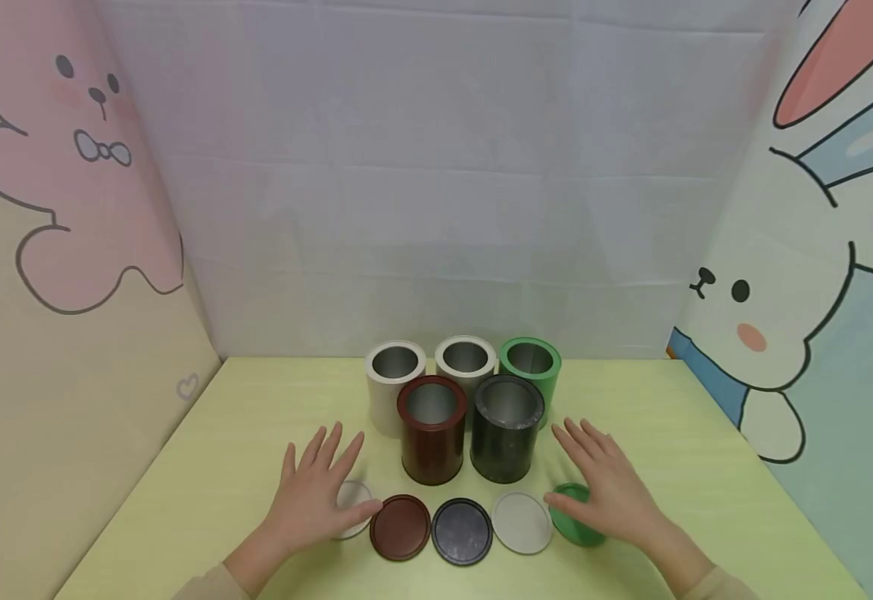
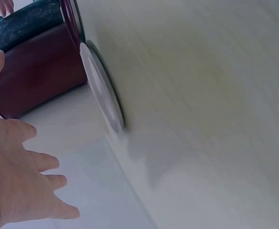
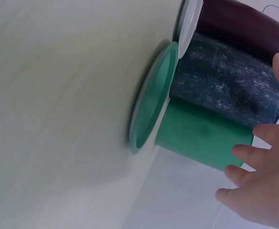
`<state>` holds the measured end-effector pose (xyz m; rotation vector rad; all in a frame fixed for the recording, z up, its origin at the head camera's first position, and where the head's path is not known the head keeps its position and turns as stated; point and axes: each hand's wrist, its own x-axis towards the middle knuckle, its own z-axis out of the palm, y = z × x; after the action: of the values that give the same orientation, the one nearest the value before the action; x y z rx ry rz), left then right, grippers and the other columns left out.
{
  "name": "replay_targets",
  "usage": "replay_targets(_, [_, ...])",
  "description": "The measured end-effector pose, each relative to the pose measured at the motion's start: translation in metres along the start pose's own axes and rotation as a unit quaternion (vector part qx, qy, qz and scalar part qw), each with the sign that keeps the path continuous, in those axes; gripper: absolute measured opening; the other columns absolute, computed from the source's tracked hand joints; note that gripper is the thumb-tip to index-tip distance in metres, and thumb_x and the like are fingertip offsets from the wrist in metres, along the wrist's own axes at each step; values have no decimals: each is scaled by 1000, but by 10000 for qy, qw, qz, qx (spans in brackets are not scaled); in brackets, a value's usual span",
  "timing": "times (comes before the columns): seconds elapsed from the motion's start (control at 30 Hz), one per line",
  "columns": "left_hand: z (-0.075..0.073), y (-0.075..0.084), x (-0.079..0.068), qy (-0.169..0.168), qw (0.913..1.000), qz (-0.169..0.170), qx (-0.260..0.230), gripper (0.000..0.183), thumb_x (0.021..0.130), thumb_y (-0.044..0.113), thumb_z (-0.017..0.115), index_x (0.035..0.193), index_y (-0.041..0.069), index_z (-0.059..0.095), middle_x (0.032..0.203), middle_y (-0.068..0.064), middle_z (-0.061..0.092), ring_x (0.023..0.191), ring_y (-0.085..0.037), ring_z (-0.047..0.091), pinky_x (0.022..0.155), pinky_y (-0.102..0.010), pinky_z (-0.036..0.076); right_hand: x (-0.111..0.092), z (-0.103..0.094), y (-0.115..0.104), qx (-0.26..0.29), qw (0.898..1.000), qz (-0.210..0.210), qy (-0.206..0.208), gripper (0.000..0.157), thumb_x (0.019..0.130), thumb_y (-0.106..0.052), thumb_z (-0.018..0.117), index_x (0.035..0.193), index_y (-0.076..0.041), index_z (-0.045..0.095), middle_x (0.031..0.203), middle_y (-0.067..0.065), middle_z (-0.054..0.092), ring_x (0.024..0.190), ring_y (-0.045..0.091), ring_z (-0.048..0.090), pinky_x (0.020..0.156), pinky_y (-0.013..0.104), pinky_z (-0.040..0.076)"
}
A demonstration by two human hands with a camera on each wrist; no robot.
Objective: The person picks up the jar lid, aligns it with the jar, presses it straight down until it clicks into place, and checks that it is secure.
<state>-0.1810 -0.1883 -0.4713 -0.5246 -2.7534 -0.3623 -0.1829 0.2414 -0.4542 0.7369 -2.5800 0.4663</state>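
Observation:
Both hands hover with fingers spread and nothing in them. My left hand (image 1: 312,500) is over the leftmost white lid (image 1: 353,497), its thumb overlapping the edge of the dark red lid (image 1: 400,527). Above the green lid (image 1: 577,517) is my right hand (image 1: 609,483), which partly hides it. A black lid (image 1: 462,532) and a pale grey lid (image 1: 522,522) lie between the hands. Behind this row stand a dark red can (image 1: 433,446) and a black can (image 1: 504,442), both open-topped. The right wrist view shows the green lid (image 3: 154,100) with the green can (image 3: 204,133) beyond.
Two white cans (image 1: 387,400) (image 1: 466,367) and the green can (image 1: 549,387) form the back row. The yellow table (image 1: 181,500) ends at a pale cloth backdrop (image 1: 436,183). Printed side panels with a pink bear (image 1: 91,200) and a white rabbit (image 1: 774,333) flank it.

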Motion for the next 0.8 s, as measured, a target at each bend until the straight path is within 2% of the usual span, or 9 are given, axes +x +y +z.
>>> replay_targets(0.17, [0, -1, 0, 91, 9999, 86, 27, 93, 75, 72, 67, 144, 11, 53, 146, -22, 46, 137, -44, 37, 103, -74, 23, -3, 6, -3, 414, 9988, 185, 205, 81, 75, -40, 84, 141, -3, 53, 137, 20, 56, 126, 44, 46, 96, 63, 41])
replay_targets(0.37, [0, -3, -2, 126, 9996, 190, -182, 92, 73, 65, 74, 142, 8, 55, 141, -20, 52, 130, -43, 45, 103, -69, 31, -8, 15, -10, 682, 9964, 335, 364, 71, 72, -34, 88, 132, -5, 61, 125, 9, 63, 116, 34, 53, 89, 55, 48])
replay_targets(0.6, [1, -7, -3, 297, 9959, 265, -814, 91, 71, 62, 79, 137, 2, 58, 132, -23, 58, 118, -42, 55, 92, -61, 45, -12, 24, -18, 971, 9948, 158, 260, 61, 73, -33, 88, 124, -7, 66, 120, 1, 64, 110, 26, 55, 87, 45, 49])
replay_targets(0.8, [0, -11, -5, 198, 9930, 233, -1143, 91, 68, 51, 85, 138, 0, 56, 133, -23, 57, 118, -43, 54, 92, -61, 46, -7, 29, -30, 1403, 9897, -269, 89, 59, 76, -34, 86, 125, -7, 65, 118, 1, 65, 106, 22, 56, 82, 38, 51])
